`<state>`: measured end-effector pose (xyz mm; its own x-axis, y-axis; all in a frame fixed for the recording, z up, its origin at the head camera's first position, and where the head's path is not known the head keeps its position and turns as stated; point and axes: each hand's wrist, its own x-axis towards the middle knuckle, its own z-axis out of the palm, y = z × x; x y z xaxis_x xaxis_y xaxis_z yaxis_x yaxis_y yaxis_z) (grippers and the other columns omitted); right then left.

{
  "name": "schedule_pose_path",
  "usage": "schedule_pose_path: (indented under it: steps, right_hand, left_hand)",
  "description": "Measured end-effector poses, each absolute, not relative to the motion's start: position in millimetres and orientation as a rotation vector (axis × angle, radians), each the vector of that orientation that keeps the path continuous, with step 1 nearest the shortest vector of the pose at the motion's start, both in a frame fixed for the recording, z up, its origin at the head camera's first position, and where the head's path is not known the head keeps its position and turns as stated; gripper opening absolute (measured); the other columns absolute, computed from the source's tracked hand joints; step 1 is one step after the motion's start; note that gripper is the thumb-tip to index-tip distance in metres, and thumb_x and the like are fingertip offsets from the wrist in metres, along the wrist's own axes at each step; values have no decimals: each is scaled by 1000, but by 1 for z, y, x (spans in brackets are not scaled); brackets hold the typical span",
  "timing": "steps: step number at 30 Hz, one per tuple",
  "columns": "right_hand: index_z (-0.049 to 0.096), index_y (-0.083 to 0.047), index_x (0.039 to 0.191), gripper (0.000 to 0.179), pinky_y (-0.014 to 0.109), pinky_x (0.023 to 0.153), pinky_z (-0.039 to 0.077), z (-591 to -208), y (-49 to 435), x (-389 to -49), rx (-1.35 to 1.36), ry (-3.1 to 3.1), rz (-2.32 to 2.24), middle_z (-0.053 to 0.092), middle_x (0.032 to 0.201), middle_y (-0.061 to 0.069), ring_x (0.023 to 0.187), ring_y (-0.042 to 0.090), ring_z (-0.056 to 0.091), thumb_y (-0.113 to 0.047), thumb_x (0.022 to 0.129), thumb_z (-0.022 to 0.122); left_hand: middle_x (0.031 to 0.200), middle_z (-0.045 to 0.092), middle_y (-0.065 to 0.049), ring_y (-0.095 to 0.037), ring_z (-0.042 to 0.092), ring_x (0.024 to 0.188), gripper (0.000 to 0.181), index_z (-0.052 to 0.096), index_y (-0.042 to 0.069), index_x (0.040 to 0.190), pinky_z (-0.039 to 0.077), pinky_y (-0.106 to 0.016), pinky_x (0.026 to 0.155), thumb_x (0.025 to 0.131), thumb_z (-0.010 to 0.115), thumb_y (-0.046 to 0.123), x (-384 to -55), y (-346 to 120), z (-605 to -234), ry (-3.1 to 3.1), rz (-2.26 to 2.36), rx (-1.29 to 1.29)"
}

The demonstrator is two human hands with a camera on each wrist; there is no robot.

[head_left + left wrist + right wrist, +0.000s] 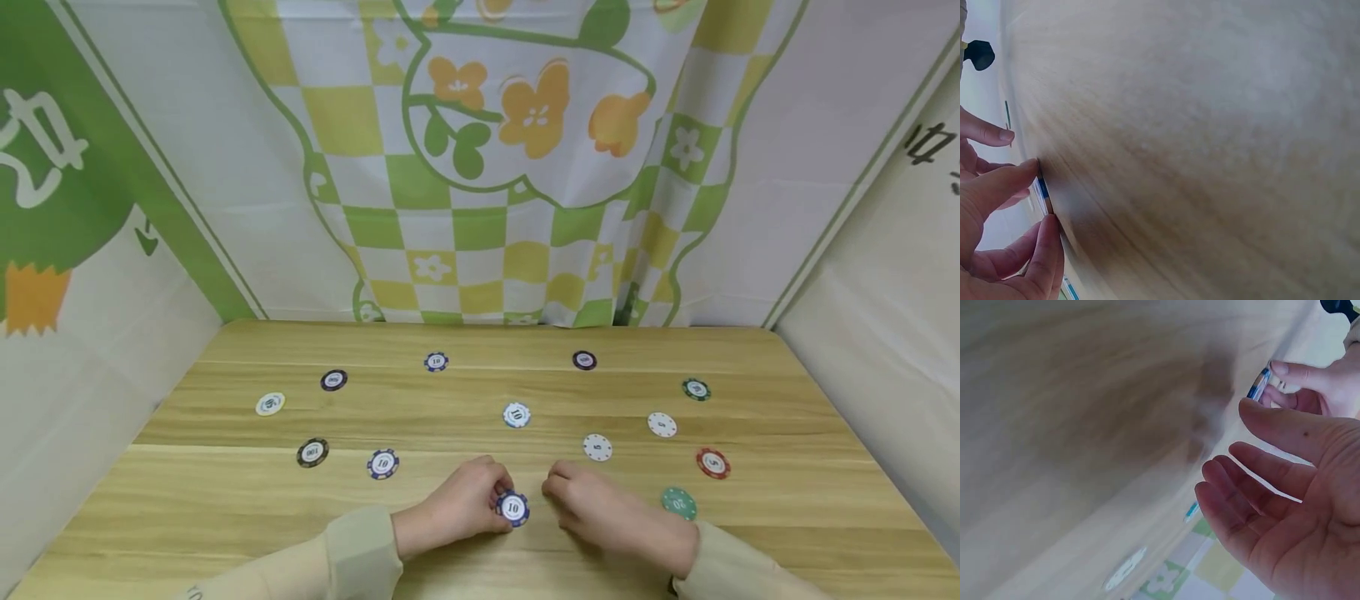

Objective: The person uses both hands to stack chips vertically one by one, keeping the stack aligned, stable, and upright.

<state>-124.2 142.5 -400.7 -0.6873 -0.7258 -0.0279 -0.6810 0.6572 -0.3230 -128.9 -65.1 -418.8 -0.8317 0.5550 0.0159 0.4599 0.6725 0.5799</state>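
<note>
A blue-rimmed poker chip (513,507) marked 10 is pinched at its edge between the thumb and fingers of my left hand (468,502), low over the wooden table. The left wrist view shows that chip (1044,195) edge-on between thumb and fingertips. Just to its right is my right hand (596,507), fingers loosely bent and holding nothing; the right wrist view shows bare space inside this hand (1291,487). A white chip (597,447) marked 5 lies beyond the right hand, and a green chip (678,503) marked 20 lies beside the right forearm.
Several more chips lie spread singly on the wooden table (225,517). Among them are a blue one (382,463), a black one (312,452), a light-blue-edged one (517,414) and a red one (713,463). A patterned curtain (510,275) hangs along the back edge.
</note>
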Motion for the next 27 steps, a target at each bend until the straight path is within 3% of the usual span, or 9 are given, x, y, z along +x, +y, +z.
schedule_pose_path:
  steps: [10,16,27]
  right_hand:
    - [58,5,106,32,34,80,50,-385,171,-124,-1128,2780,-487,53,104,9,95,22,56,-3,76,66]
    - [58,7,102,33,35,77,51,-384,185,-128,-1222,2838,-481,54,100,12,91,25,57,0,72,70]
    - [60,6,100,36,40,76,50,-385,209,-127,-1127,2900,-431,56,99,13,90,28,58,-1,67,72]
  left_hand:
    - [78,50,5,-2,44,68,35,62,4,87,42,-14,62,59,82,15,-126,-65,-419,2748,826,839]
    - [79,50,5,-2,44,69,36,63,4,88,42,-15,63,60,82,16,-126,-66,-418,2762,794,853]
    - [80,50,5,-3,45,70,39,64,5,91,42,-16,65,59,83,17,-126,-63,-418,2790,748,861]
